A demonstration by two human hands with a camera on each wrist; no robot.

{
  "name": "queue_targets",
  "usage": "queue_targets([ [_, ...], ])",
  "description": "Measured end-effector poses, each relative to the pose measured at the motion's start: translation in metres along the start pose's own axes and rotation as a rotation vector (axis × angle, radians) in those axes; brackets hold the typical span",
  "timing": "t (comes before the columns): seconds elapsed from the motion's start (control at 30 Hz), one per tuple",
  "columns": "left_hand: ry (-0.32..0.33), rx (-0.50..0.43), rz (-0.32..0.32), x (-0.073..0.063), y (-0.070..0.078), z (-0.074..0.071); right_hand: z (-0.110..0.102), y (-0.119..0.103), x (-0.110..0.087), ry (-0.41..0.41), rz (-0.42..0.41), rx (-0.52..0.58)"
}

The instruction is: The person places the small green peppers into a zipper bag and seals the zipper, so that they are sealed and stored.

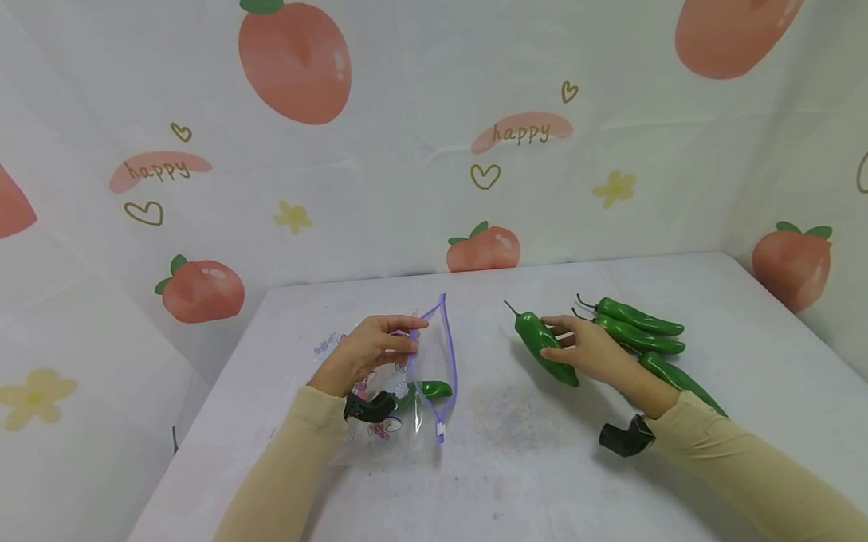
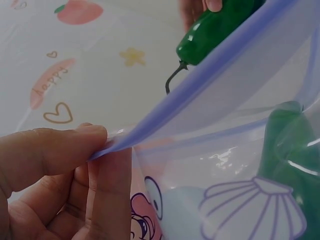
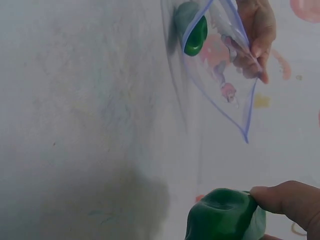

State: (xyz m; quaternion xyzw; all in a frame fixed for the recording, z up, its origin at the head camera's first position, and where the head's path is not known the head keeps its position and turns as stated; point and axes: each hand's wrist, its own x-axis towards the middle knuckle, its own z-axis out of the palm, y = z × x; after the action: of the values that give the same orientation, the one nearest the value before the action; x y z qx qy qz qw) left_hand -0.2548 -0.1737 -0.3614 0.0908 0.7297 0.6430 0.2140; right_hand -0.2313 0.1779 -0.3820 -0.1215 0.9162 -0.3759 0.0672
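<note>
My left hand (image 1: 374,349) pinches the purple-edged mouth of a clear zip bag (image 2: 235,150) between thumb and fingers, and the mouth stands wide apart. Inside the bag lies a green chili pepper (image 1: 434,390), its end showing at the opening. To the right, my right hand (image 1: 583,348) grips another green pepper (image 1: 540,343) around its side, above the table. This pepper's thin stem points up and left, toward the bag. In the right wrist view its rounded lower end (image 3: 220,215) shows beside the thumb.
Two green peppers (image 1: 640,316) lie side by side at the right, behind my right hand. One more pepper (image 1: 678,378) lies partly hidden under the right forearm. The white table (image 1: 499,492) ends against a fruit-printed cloth (image 1: 417,184).
</note>
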Motion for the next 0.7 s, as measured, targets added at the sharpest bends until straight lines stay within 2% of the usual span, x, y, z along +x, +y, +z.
queue_targets([
  [0.33,0.000,0.008,-0.009,0.000,0.001,0.001,0.007,-0.011,-0.003,0.014,-0.067,0.017],
  [0.7,0.009,0.019,-0.016,0.002,-0.002,0.001,0.019,-0.023,-0.005,-0.023,-0.123,0.050],
])
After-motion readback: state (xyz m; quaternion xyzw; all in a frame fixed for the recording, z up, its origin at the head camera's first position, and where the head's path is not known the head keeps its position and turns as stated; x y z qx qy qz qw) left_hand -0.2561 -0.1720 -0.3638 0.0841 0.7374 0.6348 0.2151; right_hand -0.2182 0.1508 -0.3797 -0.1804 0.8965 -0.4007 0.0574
